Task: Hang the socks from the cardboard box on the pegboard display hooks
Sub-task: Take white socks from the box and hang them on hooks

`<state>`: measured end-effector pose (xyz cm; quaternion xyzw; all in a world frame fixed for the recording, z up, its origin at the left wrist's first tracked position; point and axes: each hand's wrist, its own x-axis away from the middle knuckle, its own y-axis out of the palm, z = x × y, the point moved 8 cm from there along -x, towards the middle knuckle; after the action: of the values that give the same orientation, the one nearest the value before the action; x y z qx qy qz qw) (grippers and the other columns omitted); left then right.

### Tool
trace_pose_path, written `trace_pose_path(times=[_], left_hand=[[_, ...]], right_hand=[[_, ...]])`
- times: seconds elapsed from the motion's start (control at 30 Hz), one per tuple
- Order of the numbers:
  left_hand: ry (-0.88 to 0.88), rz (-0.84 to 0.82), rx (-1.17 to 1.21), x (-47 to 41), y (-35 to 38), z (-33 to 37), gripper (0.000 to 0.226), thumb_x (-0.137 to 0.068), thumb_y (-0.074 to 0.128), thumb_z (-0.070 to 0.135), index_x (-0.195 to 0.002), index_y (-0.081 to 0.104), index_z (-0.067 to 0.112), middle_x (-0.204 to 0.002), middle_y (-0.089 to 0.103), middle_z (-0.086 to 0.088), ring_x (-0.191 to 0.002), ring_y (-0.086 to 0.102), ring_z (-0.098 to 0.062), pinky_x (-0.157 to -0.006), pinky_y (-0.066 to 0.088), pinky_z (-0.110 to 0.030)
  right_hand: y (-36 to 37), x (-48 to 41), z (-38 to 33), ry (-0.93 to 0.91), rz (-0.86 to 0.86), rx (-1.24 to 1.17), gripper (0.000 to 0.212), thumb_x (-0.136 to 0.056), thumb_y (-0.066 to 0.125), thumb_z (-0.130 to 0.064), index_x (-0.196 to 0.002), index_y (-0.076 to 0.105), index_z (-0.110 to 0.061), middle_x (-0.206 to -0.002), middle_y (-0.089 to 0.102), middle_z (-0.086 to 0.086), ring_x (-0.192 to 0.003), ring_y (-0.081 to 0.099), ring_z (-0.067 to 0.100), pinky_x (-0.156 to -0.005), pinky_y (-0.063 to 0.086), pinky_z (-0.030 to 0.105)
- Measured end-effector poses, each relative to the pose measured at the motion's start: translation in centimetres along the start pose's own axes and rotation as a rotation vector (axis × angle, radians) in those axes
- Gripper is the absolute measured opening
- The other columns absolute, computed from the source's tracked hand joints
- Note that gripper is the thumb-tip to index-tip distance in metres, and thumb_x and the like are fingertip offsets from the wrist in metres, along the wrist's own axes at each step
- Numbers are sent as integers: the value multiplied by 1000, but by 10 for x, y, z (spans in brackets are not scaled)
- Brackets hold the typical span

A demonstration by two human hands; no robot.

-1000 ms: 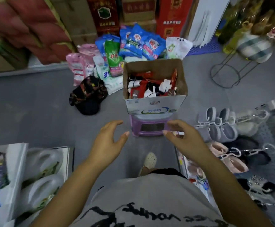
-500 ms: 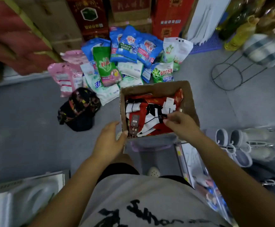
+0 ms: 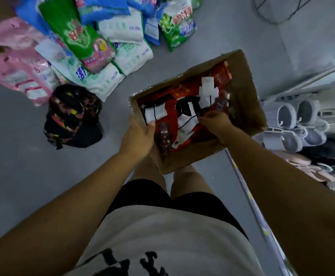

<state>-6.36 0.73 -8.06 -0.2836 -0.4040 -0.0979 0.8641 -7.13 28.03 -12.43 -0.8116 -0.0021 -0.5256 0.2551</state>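
Note:
An open cardboard box (image 3: 244, 100) sits right below me, filled with packaged socks (image 3: 184, 114) in red, white and black. My left hand (image 3: 137, 136) grips the box's near left rim, thumb inside against a dark sock pack (image 3: 163, 133). My right hand (image 3: 215, 121) is down inside the box, its fingers curled round a sock pack with a dark label (image 3: 219, 103). What supports the box is hidden under it. No pegboard hooks for socks are clearly visible.
Detergent and tissue bags (image 3: 87, 44) are piled on the grey floor at the upper left, with a dark patterned bag (image 3: 73, 116) beside them. Hanging grey slippers (image 3: 294, 124) on a display rack crowd the right edge. A wire stand (image 3: 276, 10) is at the top right.
My head has tilted down and closer to the box. The left hand went from hovering to gripping the box rim. The right hand reached deeper into the socks and closed on a pack.

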Motion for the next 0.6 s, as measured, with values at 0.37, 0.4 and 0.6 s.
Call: trace_pose_path(times=[0.37,0.4,0.6], left_hand=[[-9,160,109,-11,31,-29,50,-107,44,35,-145,21,12,-83,60,3,-62,58,-8,-52,40,-22],[-7,162,108,-11,31,-28,50,-107,43,35,-145,21,12,-82,59,5,-63,58,-7,-53,41,-23],[-63,144,80,-12,33,-30,51,-107,42,40,-143,24,9,-79,56,2,-66,56,-12,-56,40,-25]], right_hand=[[44,-69,8,184,-97,-169,75,-91,73,-34,-150,38,-4,-155,42,10,-144,38,28,-114,35,33],[44,-67,10,179,-91,-204,71,-91,73,-31,-148,40,-3,-154,44,10,-143,40,27,-112,37,31],[39,-42,18,126,-83,-390,47,-93,70,-17,-135,54,-1,-124,64,9,-113,64,25,-92,57,37]])
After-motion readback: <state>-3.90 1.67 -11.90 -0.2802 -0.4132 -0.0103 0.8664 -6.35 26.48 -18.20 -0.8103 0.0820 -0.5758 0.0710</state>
